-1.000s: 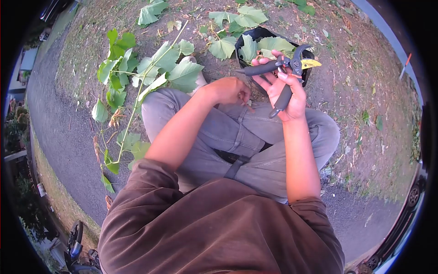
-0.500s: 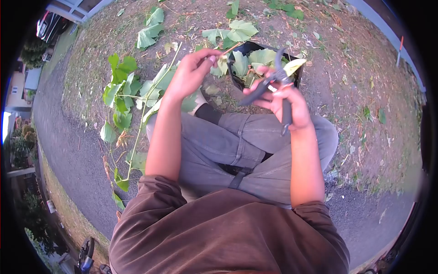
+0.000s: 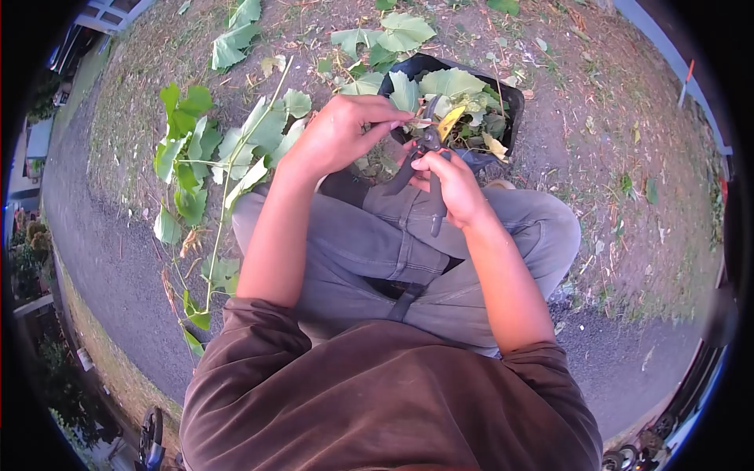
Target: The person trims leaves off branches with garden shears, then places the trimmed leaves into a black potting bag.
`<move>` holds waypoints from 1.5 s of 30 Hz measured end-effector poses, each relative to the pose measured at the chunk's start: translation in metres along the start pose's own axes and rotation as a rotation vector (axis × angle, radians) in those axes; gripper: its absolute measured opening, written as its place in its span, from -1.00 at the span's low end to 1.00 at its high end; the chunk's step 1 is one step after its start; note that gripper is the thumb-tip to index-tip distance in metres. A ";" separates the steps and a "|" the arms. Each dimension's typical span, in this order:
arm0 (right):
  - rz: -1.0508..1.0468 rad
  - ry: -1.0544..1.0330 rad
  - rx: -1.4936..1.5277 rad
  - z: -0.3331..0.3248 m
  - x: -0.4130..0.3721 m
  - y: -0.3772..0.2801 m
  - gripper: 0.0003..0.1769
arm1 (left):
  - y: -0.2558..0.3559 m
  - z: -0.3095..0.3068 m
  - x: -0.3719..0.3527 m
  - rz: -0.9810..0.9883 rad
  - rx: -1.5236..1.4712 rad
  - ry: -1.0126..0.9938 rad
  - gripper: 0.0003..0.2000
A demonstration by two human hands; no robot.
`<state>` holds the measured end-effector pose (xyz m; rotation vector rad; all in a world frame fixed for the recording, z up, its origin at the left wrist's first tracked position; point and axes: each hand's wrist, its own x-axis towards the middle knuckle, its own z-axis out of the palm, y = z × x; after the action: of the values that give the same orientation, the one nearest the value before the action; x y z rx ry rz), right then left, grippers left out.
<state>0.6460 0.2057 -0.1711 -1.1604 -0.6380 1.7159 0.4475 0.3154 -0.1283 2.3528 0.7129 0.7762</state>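
My left hand (image 3: 339,135) pinches a thin brownish stem (image 3: 420,122) between thumb and fingertips, just over the near left side of a black bin (image 3: 515,106). In my right hand (image 3: 457,187) is a pair of pruning shears (image 3: 429,141) with dark handles, a hooked dark jaw and a yellow blade. The jaws are spread, and the stem's end overlaps them in this view. Grape-like leaves (image 3: 452,82) and cut bits fill the bin beneath both hands. Part of the right fingers is hidden behind the handles.
A long leafy vine cutting (image 3: 228,184) lies on the ground to my left. Loose large leaves (image 3: 406,33) lie beyond the bin. My crossed legs (image 3: 503,224) are close below my hands. Dry soil with litter (image 3: 605,157) surrounds the bin, and asphalt (image 3: 86,180) runs along the left.
My right hand has brought the pruning shears left, up to the stem in my left hand. The left hand has moved slightly right and down with the stem. The view has shifted a little.
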 end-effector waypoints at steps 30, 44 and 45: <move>0.092 -0.111 -0.005 -0.001 0.007 0.008 -0.71 | -0.010 0.011 -0.003 -0.250 -0.006 0.097 -0.83; -0.006 0.040 0.130 -0.001 0.007 0.005 -0.64 | -0.003 0.029 -0.001 -0.049 0.160 0.082 -0.84; 0.005 0.043 0.093 -0.002 0.008 0.006 -0.61 | -0.003 0.030 -0.001 -0.055 0.159 0.092 -0.84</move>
<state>0.6443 0.2103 -0.1805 -1.1312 -0.5241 1.7020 0.4656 0.3071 -0.1504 2.4400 0.9050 0.8358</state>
